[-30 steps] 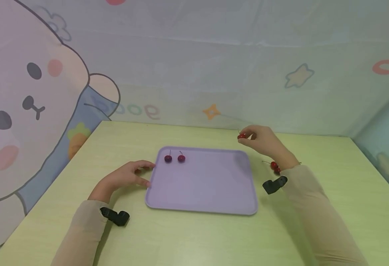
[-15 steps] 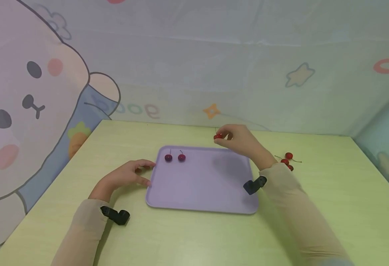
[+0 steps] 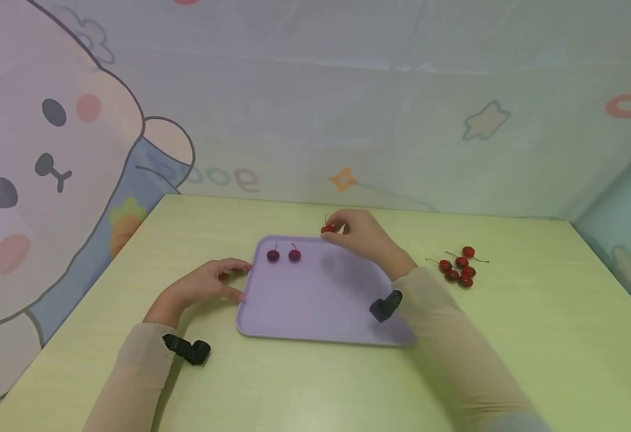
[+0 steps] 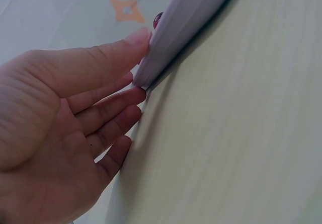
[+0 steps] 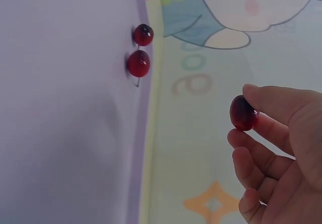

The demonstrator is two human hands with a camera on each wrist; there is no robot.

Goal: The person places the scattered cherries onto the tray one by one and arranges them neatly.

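A single cherry (image 3: 327, 228) is pinched between thumb and fingertips of the right hand (image 3: 360, 235), held just above the far edge of the purple tray (image 3: 321, 312), a bit right of the two cherries (image 3: 284, 255) already sitting in a row there. The tray's near-left corner is steadied by the left hand (image 3: 207, 287), fingers mostly straight, thumb on the rim, nothing gripped. Looks like the carry part is nearly done, so the next bit probably calls for it to be lowered beside the row and let go gently so it isn't rolled; the pile of cherries (image 3: 458, 268) on the table (image 3: 537, 336) is untouched.
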